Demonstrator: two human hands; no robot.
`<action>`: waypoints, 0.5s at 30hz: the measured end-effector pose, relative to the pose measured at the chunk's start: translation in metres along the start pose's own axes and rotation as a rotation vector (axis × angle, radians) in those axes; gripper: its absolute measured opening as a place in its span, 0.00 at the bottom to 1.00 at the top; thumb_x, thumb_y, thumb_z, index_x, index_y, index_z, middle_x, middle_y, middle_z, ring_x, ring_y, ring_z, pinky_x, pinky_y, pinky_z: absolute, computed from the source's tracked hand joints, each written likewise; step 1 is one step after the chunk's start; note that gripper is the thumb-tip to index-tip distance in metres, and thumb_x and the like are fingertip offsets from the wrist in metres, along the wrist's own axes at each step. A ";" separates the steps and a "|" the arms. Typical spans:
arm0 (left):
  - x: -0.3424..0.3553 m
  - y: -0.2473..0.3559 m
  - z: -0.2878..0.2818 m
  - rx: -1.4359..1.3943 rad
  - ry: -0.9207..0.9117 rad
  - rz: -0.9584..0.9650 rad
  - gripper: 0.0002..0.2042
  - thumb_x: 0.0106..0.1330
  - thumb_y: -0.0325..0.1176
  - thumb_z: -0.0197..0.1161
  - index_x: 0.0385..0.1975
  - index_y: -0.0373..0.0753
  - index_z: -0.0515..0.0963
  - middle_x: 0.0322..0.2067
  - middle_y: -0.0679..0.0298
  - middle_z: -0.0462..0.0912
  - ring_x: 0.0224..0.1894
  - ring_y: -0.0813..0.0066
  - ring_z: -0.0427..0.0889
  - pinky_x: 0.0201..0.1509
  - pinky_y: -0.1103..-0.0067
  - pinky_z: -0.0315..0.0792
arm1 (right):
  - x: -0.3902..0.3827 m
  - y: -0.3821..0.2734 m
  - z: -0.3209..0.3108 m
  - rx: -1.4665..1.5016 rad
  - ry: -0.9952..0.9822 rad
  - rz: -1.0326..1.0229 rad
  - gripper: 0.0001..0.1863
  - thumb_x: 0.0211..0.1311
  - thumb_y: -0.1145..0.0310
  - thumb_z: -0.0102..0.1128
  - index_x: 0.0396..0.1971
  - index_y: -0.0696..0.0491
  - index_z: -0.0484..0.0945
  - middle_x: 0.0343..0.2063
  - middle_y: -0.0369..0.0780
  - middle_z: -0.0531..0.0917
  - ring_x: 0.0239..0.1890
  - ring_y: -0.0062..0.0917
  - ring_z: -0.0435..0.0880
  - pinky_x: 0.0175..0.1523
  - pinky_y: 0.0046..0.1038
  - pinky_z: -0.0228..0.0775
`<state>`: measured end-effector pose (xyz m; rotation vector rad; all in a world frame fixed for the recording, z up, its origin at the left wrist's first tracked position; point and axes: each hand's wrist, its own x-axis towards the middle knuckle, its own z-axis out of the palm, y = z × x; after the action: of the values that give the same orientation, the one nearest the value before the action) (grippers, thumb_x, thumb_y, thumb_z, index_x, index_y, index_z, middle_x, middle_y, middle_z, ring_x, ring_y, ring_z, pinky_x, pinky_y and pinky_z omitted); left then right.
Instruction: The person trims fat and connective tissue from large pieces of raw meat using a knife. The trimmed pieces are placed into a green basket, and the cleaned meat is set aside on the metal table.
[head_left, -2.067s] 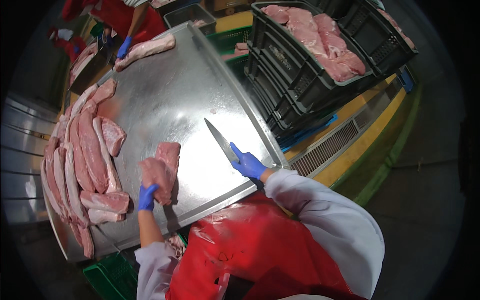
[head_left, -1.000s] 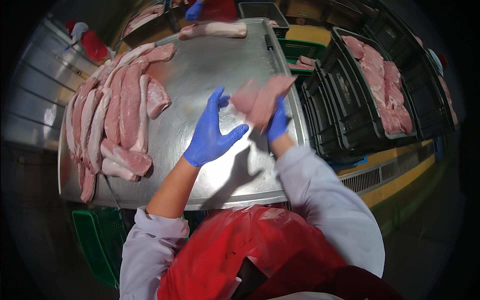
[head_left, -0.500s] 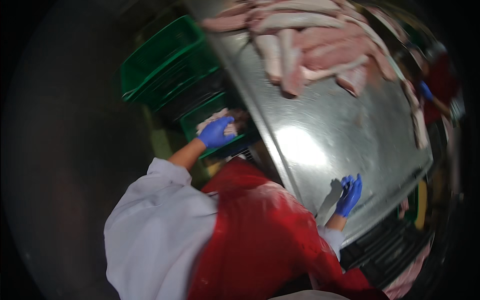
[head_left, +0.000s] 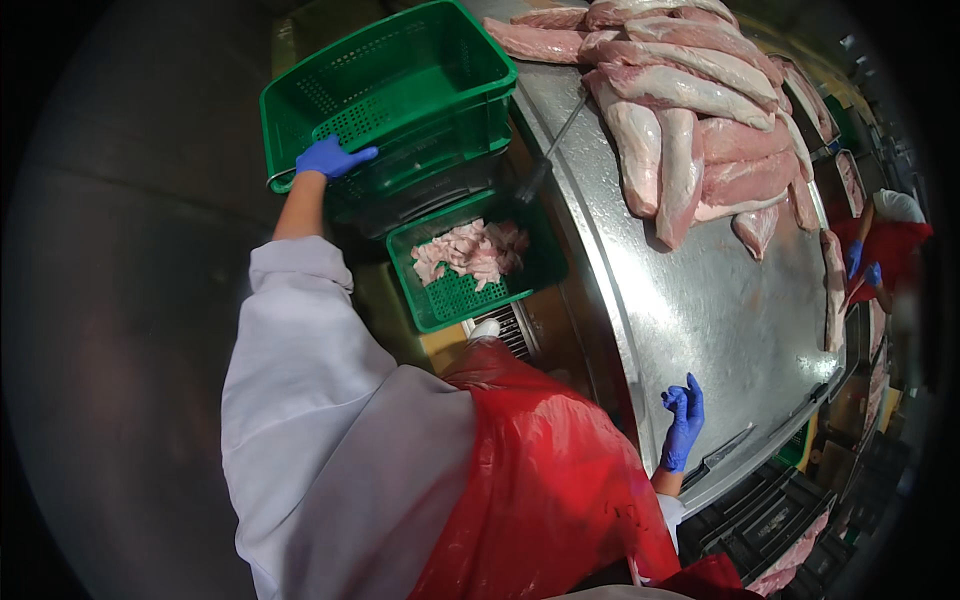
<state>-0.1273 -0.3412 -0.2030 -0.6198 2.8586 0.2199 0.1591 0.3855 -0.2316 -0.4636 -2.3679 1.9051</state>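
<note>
My left hand (head_left: 333, 158), in a blue glove, grips the near rim of an upper green perforated crate (head_left: 400, 40), fingers over the edge and thumb stretched to the right. Below it sits a lower green crate (head_left: 402, 262) with pale pink meat trimmings (head_left: 472, 250) in it. Close to the near edge of the metal table (head_left: 715, 310) is my gloved right hand (head_left: 684, 425), holding nothing, its fingers apart and partly bent. A knife (head_left: 728, 447) lies on the table just right of that hand.
Long pink and white meat pieces (head_left: 690, 90) are piled at the table's far end. One long strip (head_left: 833, 290) lies along its right edge. Dark plastic crates (head_left: 770, 515) stand at the lower right. Beyond the table works another person (head_left: 890, 240) in a red apron.
My left hand has left the trimmings in the lower crate and moved up and left to the upper crate's rim. The view has shifted; my right hand remains by the table's near edge.
</note>
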 end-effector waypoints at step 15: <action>-0.025 -0.027 -0.035 0.006 0.296 0.474 0.14 0.66 0.45 0.61 0.31 0.39 0.80 0.38 0.53 0.82 0.40 0.49 0.82 0.41 0.58 0.77 | 0.184 -0.217 0.452 -0.622 -0.328 -1.245 0.35 0.60 0.64 0.64 0.68 0.48 0.65 0.51 0.49 0.78 0.52 0.44 0.78 0.61 0.40 0.67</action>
<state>-0.0995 -0.3623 -0.1660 0.0457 3.2522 0.2034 -0.1653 -0.0308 -0.1511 1.1315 -2.3481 0.6955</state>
